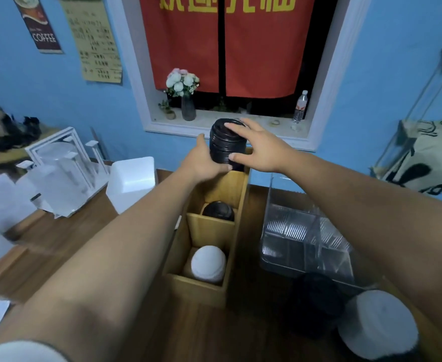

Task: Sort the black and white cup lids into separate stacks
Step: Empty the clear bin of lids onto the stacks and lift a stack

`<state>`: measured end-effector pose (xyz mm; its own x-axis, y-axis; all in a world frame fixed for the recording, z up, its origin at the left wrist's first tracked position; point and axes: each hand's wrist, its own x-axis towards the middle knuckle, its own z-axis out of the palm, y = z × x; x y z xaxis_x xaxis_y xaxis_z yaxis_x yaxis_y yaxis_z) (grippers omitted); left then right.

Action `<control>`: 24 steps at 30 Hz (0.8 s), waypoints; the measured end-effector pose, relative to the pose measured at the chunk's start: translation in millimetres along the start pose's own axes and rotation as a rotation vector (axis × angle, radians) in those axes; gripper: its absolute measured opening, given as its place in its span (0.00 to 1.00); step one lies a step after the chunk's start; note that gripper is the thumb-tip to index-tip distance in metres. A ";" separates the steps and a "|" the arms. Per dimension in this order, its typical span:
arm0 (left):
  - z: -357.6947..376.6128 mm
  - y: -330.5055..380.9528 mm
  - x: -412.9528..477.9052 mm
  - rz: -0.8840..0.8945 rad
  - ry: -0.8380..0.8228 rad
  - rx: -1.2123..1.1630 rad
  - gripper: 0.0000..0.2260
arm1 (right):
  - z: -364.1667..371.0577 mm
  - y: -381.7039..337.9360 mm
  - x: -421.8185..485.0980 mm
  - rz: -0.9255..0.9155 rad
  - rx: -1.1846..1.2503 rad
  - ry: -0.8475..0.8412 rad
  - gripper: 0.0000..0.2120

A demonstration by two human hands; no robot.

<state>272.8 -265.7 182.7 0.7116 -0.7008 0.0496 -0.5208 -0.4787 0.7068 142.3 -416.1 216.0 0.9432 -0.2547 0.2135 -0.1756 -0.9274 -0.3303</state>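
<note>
Holding black lid stack [222, 147] over organizer [209, 231] far slot, L hand [201, 160] + R hand [261, 150] curled round it; loose black pile [316, 304], white pile [376, 322] pending.

A blue wall [45, 82] holds a coffee poster [41, 24] and, just beside it, a yellow printed sheet [94, 40]. A white window frame [133, 82] surrounds a red curtain [261, 53] with yellow characters. On the sill stand a dark vase [188, 109] of white and pink flowers [182, 81] and, well apart to the right, a water bottle [300, 107]. On the wooden table [65, 246] sit a white box [132, 182], a white rack [63, 165] to its left and a clear plastic tray [300, 239] to the right. A cream bag [423, 158] with black markings hangs at far right.
</note>
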 end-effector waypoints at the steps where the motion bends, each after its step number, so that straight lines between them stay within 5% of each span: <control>1: -0.7 1.3 -6.8 -0.013 0.011 0.015 0.55 | -5.7 -1.4 -3.0 0.015 0.018 -0.011 0.40; 5: -6.0 4.0 -53.4 -0.017 0.081 0.073 0.50 | -31.8 -11.1 -41.5 0.042 0.133 0.037 0.41; 10: 21.6 -3.7 -163.0 0.159 0.258 0.055 0.32 | -44.1 -22.6 -170.8 0.040 0.152 0.135 0.25; 14: 75.9 1.2 -273.1 0.342 0.077 -0.070 0.23 | -21.1 -9.8 -284.7 0.103 0.024 0.191 0.14; 18: 135.5 19.6 -345.5 0.360 -0.278 -0.021 0.25 | 16.1 4.8 -367.7 0.277 0.070 0.308 0.12; 24: 205.3 45.2 -367.9 0.252 -0.443 -0.028 0.38 | 56.7 18.4 -418.5 0.299 0.041 0.292 0.24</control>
<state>-109.3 -138.0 51.5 0.2938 -0.9526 -0.0788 -0.6333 -0.2557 0.7304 -239.6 -311.0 68.4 0.7317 -0.5835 0.3522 -0.4127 -0.7906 -0.4524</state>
